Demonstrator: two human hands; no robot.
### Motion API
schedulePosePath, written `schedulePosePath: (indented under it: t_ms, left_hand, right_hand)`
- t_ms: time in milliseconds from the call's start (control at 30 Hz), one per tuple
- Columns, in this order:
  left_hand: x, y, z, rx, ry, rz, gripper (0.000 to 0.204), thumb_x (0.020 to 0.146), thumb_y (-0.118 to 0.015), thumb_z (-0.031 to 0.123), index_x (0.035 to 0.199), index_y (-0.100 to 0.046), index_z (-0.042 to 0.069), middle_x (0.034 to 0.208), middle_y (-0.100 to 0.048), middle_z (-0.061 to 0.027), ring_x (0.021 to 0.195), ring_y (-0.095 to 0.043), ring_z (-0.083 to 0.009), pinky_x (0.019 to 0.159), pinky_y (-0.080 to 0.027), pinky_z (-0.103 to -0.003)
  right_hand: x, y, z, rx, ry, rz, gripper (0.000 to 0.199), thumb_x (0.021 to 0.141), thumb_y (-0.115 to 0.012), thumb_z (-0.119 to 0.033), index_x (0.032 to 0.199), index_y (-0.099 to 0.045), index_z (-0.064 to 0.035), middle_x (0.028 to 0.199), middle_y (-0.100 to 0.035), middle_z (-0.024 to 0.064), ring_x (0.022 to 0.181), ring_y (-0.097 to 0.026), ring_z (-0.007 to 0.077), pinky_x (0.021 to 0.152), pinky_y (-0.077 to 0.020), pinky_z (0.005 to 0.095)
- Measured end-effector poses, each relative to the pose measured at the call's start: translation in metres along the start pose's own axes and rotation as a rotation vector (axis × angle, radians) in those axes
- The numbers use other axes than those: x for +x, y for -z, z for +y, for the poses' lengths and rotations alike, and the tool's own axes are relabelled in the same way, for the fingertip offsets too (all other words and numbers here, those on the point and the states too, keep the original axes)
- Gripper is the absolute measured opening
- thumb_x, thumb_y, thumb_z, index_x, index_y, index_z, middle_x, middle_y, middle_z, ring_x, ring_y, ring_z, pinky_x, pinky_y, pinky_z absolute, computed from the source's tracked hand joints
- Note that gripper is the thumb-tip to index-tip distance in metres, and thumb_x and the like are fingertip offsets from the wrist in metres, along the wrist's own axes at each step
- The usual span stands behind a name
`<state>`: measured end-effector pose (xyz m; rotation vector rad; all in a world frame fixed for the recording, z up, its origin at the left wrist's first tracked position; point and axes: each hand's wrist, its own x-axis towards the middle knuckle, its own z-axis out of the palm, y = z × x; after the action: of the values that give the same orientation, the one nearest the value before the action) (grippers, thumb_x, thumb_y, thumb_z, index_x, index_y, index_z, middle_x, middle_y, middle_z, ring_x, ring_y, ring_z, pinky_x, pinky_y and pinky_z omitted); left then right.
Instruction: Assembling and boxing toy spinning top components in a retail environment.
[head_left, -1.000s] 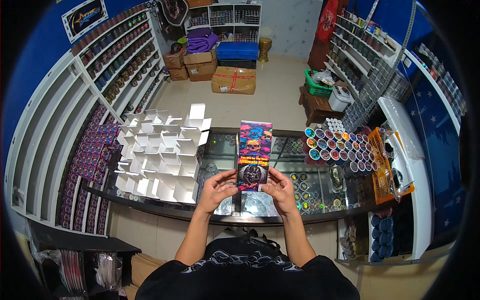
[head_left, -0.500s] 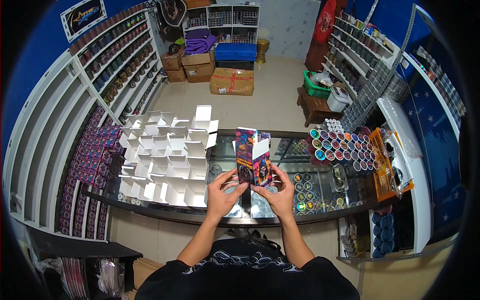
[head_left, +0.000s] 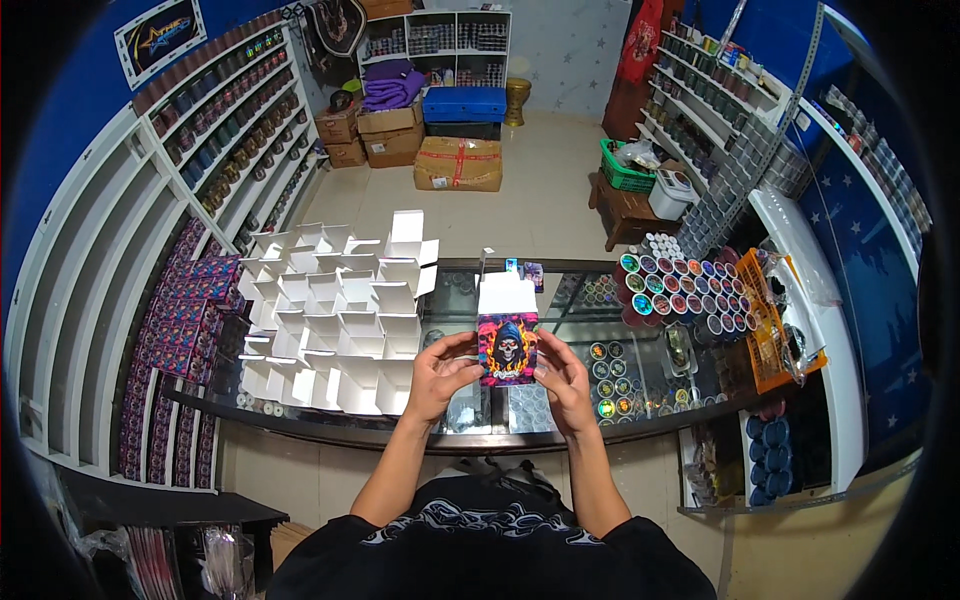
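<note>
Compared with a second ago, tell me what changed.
The printed box, flat-looking then, is opened out and turned leftward, its hooded-skull face showing, white flaps raised. The left hand and right hand hold it throughout. The white boxes and round-lidded jars stayed put.

Colorful box (head_left: pixel 508 352) got spun around

A second ago it showed its tall skull-covered panel mid-frame, then it was cornerwise with two sides visible. Now, between the left hand (head_left: pixel 445 378) and right hand (head_left: pixel 566 388), the hooded-skull side faces the camera, white flap (head_left: pixel 508 296) fully in view above it. View's drifted too: the taped carton (head_left: pixel 458 164), top middle, sits slightly farther left.
</note>
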<state>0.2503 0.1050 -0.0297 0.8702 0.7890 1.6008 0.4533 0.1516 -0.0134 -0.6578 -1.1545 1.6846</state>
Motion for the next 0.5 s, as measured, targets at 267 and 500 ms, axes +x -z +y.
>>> schedulePosePath:
  t_ms: [267,500]
  left_hand:
    - [0.001,-0.02,-0.011,0.053,0.008,-0.002,0.052,0.076,-0.073,-0.002,0.123,-0.051,-0.006,0.116,-0.059,-0.0123,0.102,-0.058,-0.0149,0.09,-0.047,-0.028]
    - [0.008,-0.043,-0.023,0.03,-0.017,0.006,0.05,0.076,-0.072,-0.003,0.121,-0.053,-0.006,0.115,-0.059,-0.0113,0.101,-0.058,-0.0142,0.088,-0.048,-0.028]
  right_hand:
    - [-0.001,0.02,-0.012,0.173,-0.037,-0.096,0.065,0.079,-0.064,-0.003,0.137,-0.037,0.0066,0.132,-0.049,0.0181,0.117,-0.052,0.0232,0.099,-0.0425,0.0338]
    - [0.005,0.049,-0.02,0.188,-0.083,-0.126,0.065,0.077,-0.065,-0.003,0.136,-0.038,0.007,0.132,-0.05,0.017,0.117,-0.052,0.0225,0.099,-0.0416,0.0335]
